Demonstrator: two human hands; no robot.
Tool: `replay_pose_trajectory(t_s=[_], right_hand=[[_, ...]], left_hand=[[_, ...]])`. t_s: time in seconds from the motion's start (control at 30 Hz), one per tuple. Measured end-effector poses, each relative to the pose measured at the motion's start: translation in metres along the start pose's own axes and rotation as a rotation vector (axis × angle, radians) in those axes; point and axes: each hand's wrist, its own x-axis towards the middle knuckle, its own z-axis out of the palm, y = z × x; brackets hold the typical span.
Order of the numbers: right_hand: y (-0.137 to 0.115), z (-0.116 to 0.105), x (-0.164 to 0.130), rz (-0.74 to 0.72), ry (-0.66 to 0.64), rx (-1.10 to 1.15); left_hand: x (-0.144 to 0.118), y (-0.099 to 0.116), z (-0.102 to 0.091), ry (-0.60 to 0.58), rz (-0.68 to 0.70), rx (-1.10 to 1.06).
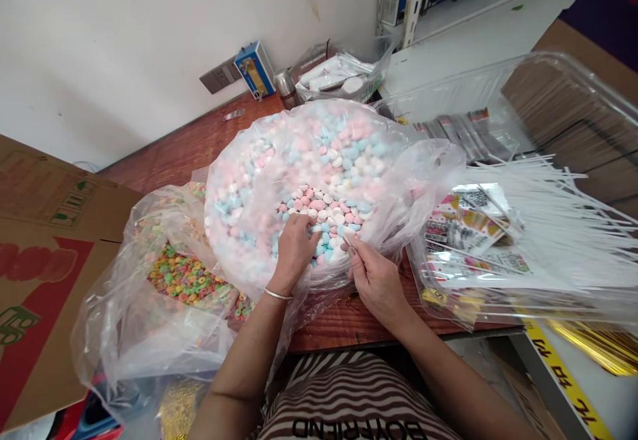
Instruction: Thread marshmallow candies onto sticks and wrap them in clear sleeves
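A big clear plastic bag (249, 181) full of small pink, blue and white candies (331, 154) lies open on the wooden table (189, 144). My left hand (294, 247) reaches into the bag's mouth, its fingers curled among the candies. A thin bangle sits on that wrist. My right hand (373, 277) is at the bag's front edge and pinches a thin white stick (349, 242) between thumb and fingers.
A second clear bag of multicoloured ring candies (184, 280) lies at the left, beside a cardboard box (44, 254). At the right, a clear plastic tray (558, 280) holds several white sticks (558, 220) and printed wrappers (463, 224). A wall socket (219, 76) is behind.
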Motion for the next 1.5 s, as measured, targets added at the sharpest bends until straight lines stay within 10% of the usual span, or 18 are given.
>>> replay_pose_trajectory(t_s=[0.37,0.7,1.5], right_hand=[[-0.021,-0.005,0.006,-0.04,-0.301,-0.362],[-0.032,-0.004,0.005,-0.026,-0.29,-0.257],[-0.049,-0.003,0.002,0.131,-0.254,0.031]], left_hand=[[-0.026,0.021,-0.023,-0.011,-0.231,-0.922],[-0.031,0.013,-0.023,0.029,-0.534,-1.307],[-0.039,0.013,-0.024,0.054,-0.436,-1.17]])
